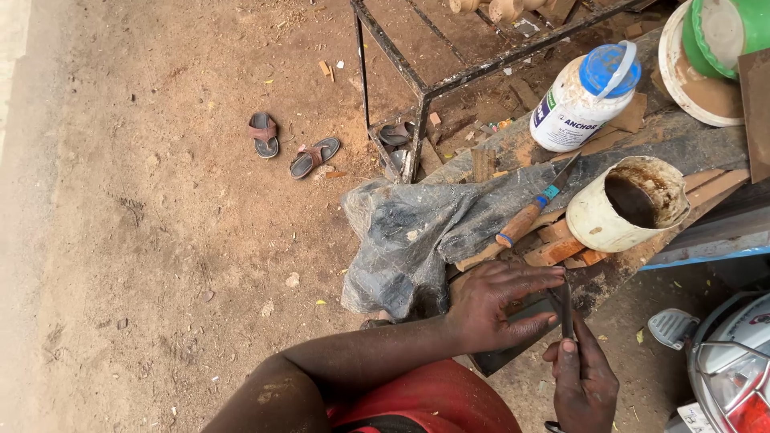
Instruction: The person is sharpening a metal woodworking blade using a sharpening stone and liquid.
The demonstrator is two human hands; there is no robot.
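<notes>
Dark, thin metal blade [566, 309] stands upright at the desk [609, 277] edge, pinched low by right hand [584, 377]; left hand [501, 309] fingers close around its upper part. Likely stiff, light, sharp-edged; flats look safest.

Cluttered workbench [682, 144] (perhaps wooden): knife [529, 215], jar [584, 96], bucket [630, 204]

The ground [144, 240] is reddish-brown dirt. Two sandals [290, 147] on it are dark grey with brown straps. The metal frame [417, 88] is black and rusty. A crumpled plastic sheet [409, 232] over the bench's left end is dark grey, streaked pale. The jar [576, 104] is white with a blue lid. The tub [622, 210] is cream, stained brown inside. The knife [525, 218] has an orange wooden handle with a teal band. At the bench's far right corner sits a green bowl [742, 32].
</notes>
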